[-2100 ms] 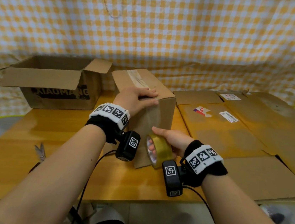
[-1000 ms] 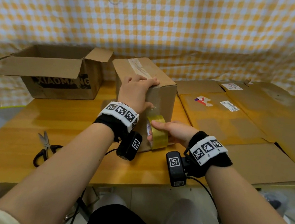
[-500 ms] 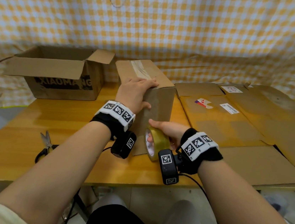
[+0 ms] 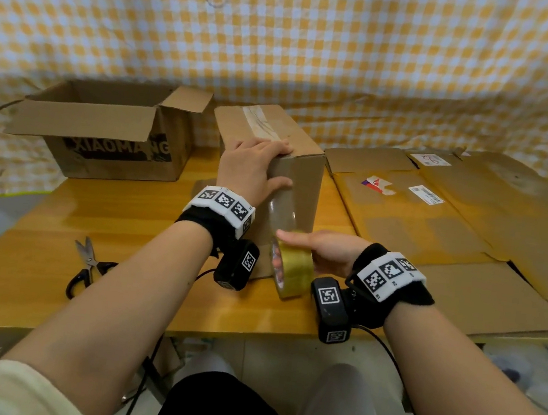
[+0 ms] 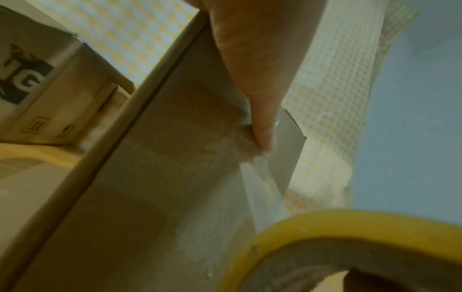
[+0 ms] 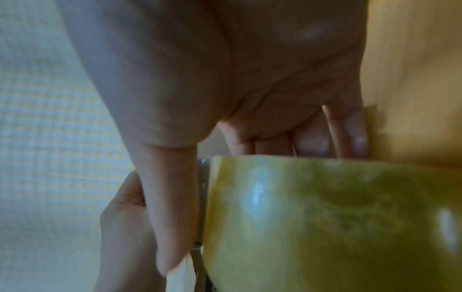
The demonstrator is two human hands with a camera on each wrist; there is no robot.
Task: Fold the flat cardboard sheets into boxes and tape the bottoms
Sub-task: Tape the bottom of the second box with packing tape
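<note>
My left hand (image 4: 253,167) lies spread over the near top edge of the upright cardboard box (image 4: 299,176) at the middle of the desk (image 4: 34,267), fingers flat on top and thumb (image 5: 252,94) pressing a clear tape strip (image 5: 262,177) against the side facing me. My right hand (image 4: 326,251) grips the yellow tape roll (image 4: 292,268), thumb across the top of it and fingers through the core, low against that same side, close above the desk. A second ago the roll was higher on the box, just under my left thumb; now it is down near the bottom edge, so the strip runs down most of that side, stretched between thumb and roll. An older run of tape (image 4: 262,119) crosses the top face, which I take for the closed bottom turned up, and I judge this seam nearly sealed, with only the cut left. The scissors (image 4: 85,267) lie on the desk to my left, well apart from the box. An open box printed XIAOMANG (image 4: 114,146) stands behind on the left, and flat cardboard sheets (image 4: 436,227) cover the desk to the right, not yet folded. The risk I see is the strip lifting if my thumb slips before the cut.
</note>
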